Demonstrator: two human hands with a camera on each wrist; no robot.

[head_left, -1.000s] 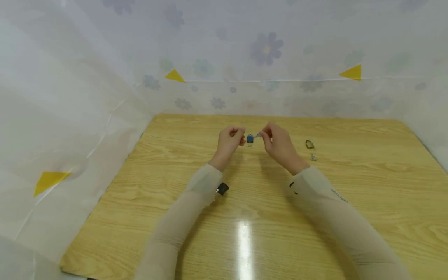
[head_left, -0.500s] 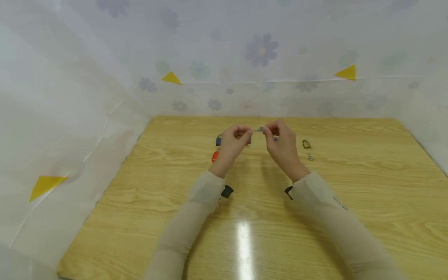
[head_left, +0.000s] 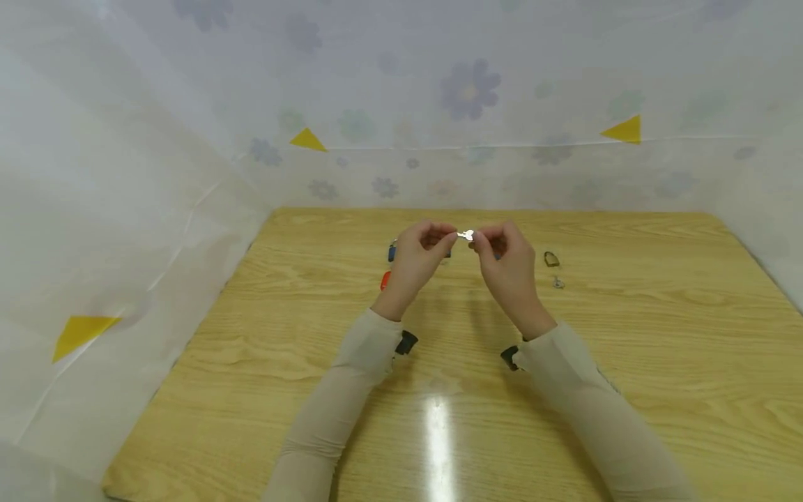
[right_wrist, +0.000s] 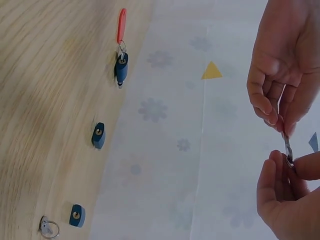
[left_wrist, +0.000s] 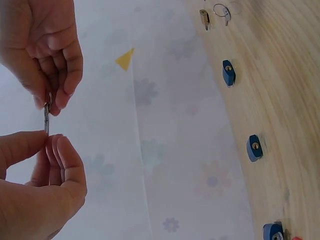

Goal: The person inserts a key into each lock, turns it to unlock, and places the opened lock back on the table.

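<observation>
Both hands are raised over the wooden table (head_left: 564, 390) with a small silver key (head_left: 465, 235) held between them. My left hand (head_left: 449, 239) pinches one end of the key (left_wrist: 47, 120) between thumb and fingertips. My right hand (head_left: 479, 241) pinches the other end, where a small ring hangs from the key (right_wrist: 287, 148). In the left wrist view my left hand (left_wrist: 49, 142) is at the bottom and my right hand (left_wrist: 51, 102) above it. In the right wrist view my right hand (right_wrist: 289, 164) is low and my left hand (right_wrist: 281, 124) above.
Blue padlocks (left_wrist: 228, 73) (left_wrist: 254, 148) (right_wrist: 98, 135) lie in a row near the far edge. One blue padlock (right_wrist: 121, 67) carries a red tag (right_wrist: 121, 25). A brass padlock (head_left: 551, 259) and a loose key ring (head_left: 557, 282) lie to the right. Flowered sheets wall the table.
One second ago a blue padlock sat between the two hands. Now only the key is between them, held slightly higher, and both wrists have drawn a little nearer.
</observation>
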